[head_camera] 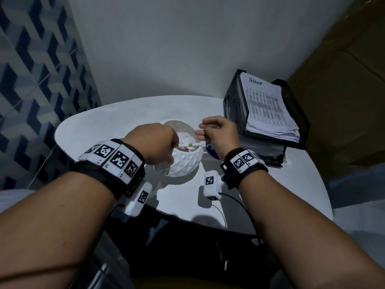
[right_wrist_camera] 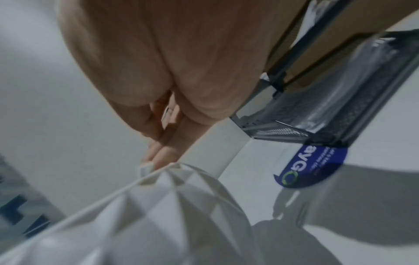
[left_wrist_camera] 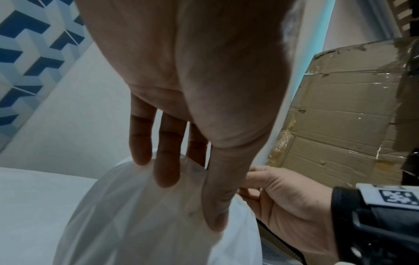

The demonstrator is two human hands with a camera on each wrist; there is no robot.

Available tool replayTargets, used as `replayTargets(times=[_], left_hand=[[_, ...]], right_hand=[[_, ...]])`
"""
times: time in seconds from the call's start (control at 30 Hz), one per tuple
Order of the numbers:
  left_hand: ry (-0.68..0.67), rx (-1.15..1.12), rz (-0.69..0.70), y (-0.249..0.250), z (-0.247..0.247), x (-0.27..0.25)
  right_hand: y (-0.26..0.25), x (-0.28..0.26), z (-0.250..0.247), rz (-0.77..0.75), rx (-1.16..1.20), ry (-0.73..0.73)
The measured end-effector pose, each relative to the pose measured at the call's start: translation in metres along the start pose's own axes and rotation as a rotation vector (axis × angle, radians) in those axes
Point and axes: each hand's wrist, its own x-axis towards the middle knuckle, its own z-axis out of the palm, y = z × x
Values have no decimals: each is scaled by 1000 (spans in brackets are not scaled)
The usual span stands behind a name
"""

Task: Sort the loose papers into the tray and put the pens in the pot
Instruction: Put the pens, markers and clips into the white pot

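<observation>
At frame center, the left hand (head_camera: 155, 140) grips the white pot's (head_camera: 183, 161) rim. The right hand (head_camera: 220, 132) pinches a white pen (head_camera: 190, 144) lying across its opening. Papers (head_camera: 268, 109) fill the black tray (head_camera: 235, 97), right.

**Readable marks: one heading, one partial sticker**

The top sheet of the papers (head_camera: 268, 107) in the black mesh tray (head_camera: 233, 105) bears a handwritten heading, "TASKLIST"; the printed rows below it are too small to read. A round blue sticker (right_wrist_camera: 315, 165) on the counter (right_wrist_camera: 260, 161), just beside the tray, shows the large white letters "ayG" and a green ring; its fine print is blurred.
</observation>
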Motion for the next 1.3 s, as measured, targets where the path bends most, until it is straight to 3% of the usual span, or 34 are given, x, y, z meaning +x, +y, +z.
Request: replayTargets(times=[0.07,0.13,0.33,0.47,0.6,0.73,0.83,0.97,1.07,1.3], left_hand=[[5,-21,-12,-4,-1,2],[20,-33,-21,-9,-2,5],[34,-51,-77,-31,-8,6],[46,-57,-102,-39,-8,8],[40,-56,-104,-40,-7,9],[11,-28,-87,-33,-5,9],[-25,20,-43,-18,0,8],[-59,86,37,8,10,3],[-74,125,113,28,16,-4],[-26,90,202,58,19,-21]], right_hand=[[14,17,-5,59,-32,107],[41,31,-15,109,-274,145],[95,20,-22,153,-1084,-297],[112,3,-19,44,-1232,-302],[116,-16,-23,16,-1233,-331],[115,-44,-29,138,-1062,-190],[111,-58,-36,243,-969,-184],[83,-60,-46,275,-555,72],[44,-56,-51,184,-286,217],[-16,-65,-66,-56,-527,-145]])
